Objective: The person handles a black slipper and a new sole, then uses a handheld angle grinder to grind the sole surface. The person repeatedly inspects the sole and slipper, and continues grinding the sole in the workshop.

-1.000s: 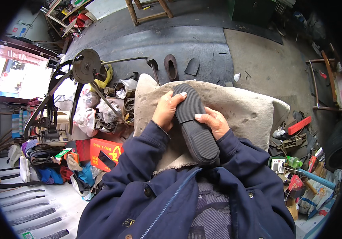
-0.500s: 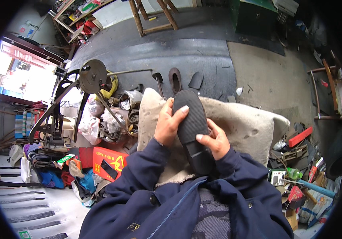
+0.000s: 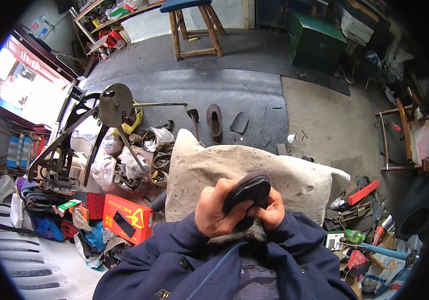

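Head-worn fisheye view, downward from close above the hands

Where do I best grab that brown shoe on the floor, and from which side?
Probably pinch the brown shoe by its rim, from above: its opening faces up, with a dark metal piece on its left and a flat dark piece on its right. Your left hand and right hand both hold the black shoe, so free one first.
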### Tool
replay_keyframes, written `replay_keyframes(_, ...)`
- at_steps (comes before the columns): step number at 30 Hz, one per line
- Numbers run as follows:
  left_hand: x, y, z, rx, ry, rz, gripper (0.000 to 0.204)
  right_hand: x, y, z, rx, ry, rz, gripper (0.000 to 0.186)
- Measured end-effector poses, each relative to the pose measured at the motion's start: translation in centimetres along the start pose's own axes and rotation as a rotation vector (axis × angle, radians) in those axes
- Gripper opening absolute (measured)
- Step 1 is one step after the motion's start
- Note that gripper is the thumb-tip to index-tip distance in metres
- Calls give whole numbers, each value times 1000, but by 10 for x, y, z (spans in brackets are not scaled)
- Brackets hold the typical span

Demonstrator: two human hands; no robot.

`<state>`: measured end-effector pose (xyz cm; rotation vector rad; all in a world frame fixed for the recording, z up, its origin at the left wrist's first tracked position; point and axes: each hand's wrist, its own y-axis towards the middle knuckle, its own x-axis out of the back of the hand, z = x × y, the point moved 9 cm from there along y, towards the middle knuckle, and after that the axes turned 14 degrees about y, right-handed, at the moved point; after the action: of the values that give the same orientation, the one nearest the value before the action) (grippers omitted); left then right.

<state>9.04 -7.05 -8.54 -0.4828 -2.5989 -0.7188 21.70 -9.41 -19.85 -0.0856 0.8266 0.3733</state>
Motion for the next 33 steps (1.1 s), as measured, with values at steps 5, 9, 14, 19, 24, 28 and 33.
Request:
replay_keyframes(5, 1, -6, 12, 116, -96, -22, 38, -6, 4, 3, -15, -66, 11, 68)
replay_keyframes(9, 1, -9, 28, 210, -182, -57, 37, -21, 13, 26, 142, -162, -43, 69)
replay_keyframes(14, -6, -13, 29, 196, -179, -19, 31, -36, 19, 70, 228, -406, -101, 64)
replay_keyframes(19, -9, -19, 45, 336, -445, -14, 30, -53, 24, 79, 255, -542, -132, 51)
replay_keyframes(24, -6, -26, 60, 456, -497, -47, 32, -56, 30, 78, 328, -620, -150, 52)
replay_keyframes(28, -5, -24, 65, 406, -508, -72, 37, -51, 35, 75, 372, -624, -164, 53)
replay_keyframes(33, -8, -21, 70, 358, -505, -66, 44, -41, 36, 71, 387, -607, -176, 51)
